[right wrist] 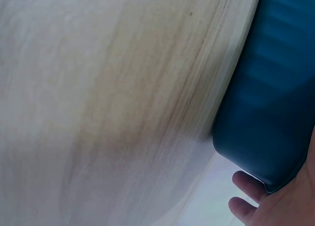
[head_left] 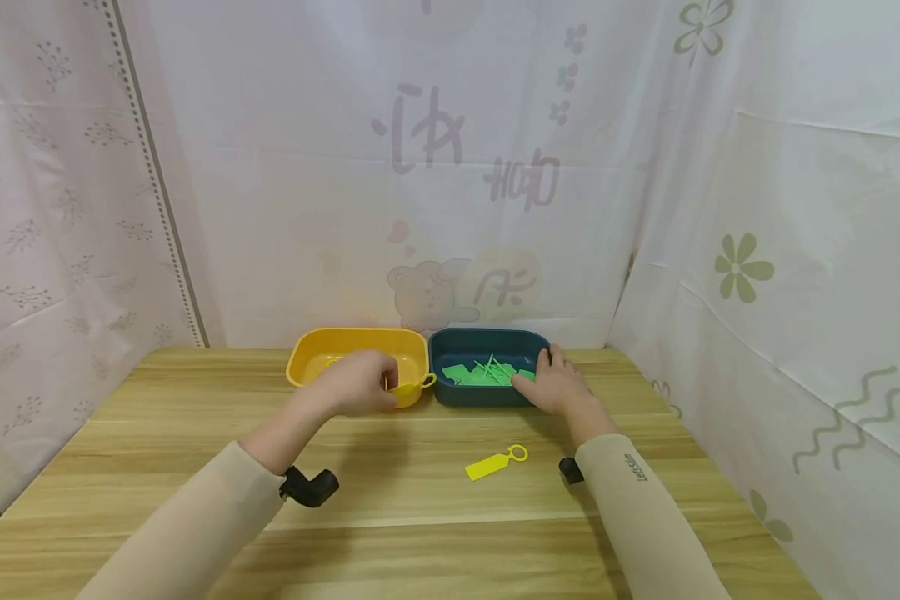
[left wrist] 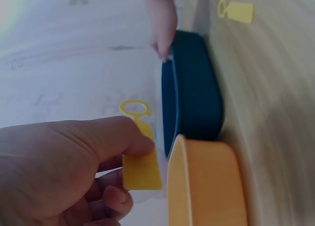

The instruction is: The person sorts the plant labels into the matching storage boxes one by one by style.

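Observation:
My left hand (head_left: 356, 383) pinches a yellow plastic tag (left wrist: 142, 172) between thumb and fingers, its ring end pointing away from the palm. The hand is over the front right part of the yellow bin (head_left: 322, 340), where a bit of yellow shows inside. At the right end of the dark blue bin (head_left: 450, 397), my right hand (head_left: 562, 387) holds the rim, thumb on the inner side and fingers around the outside. Green tags (head_left: 480, 373) lie in this bin. Another yellow tag (head_left: 489, 465) with a ring lies flat on the table.
Both bins stand side by side near the back edge of the wooden table (head_left: 420, 542). Behind and at the sides hang pale printed curtains (head_left: 307, 208). Black wrist mounts (head_left: 311, 487) stick out under the sleeves.

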Tool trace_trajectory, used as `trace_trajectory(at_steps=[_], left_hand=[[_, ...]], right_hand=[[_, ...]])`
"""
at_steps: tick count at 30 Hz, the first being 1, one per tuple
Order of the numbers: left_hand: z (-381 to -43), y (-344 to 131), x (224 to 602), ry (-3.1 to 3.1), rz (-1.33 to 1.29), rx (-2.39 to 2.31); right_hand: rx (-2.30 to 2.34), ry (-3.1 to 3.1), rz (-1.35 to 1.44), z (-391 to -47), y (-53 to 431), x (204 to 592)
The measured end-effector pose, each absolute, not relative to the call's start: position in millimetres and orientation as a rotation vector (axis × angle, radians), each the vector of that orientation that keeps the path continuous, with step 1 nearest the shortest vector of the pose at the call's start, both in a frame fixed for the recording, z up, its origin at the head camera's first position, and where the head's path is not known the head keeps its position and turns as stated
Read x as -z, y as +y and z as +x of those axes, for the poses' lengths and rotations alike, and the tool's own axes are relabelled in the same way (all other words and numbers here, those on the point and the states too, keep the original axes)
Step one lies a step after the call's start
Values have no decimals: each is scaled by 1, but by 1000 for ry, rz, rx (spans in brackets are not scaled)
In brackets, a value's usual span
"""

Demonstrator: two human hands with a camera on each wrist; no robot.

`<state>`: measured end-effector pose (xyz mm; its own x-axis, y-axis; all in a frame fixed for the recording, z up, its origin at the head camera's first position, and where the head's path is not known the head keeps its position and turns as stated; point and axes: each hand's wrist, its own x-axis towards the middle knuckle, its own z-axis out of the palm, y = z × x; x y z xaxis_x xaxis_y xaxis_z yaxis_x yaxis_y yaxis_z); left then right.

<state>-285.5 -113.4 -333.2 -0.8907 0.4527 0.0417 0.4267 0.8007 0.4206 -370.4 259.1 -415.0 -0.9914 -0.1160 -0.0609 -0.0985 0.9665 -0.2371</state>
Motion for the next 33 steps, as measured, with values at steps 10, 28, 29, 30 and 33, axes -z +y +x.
trace_trajectory(at_steps=[10, 28, 29, 30, 33], left_hand=[[-304, -146, 323, 3020, 538, -833], [-333, -196, 336, 3102, 238, -868], [-334, -198, 336, 3103, 227, -858], [-335, -201, 336, 3103, 217, -854], [-337, -206, 339, 3095, 185, -841]], right_hand=[[357, 3047, -170, -370, 259, 414], [358, 3034, -165, -369, 259, 414], [359, 3034, -165, -369, 259, 414], [357, 3030, -162, -370, 259, 415], [351, 3024, -157, -370, 259, 415]])
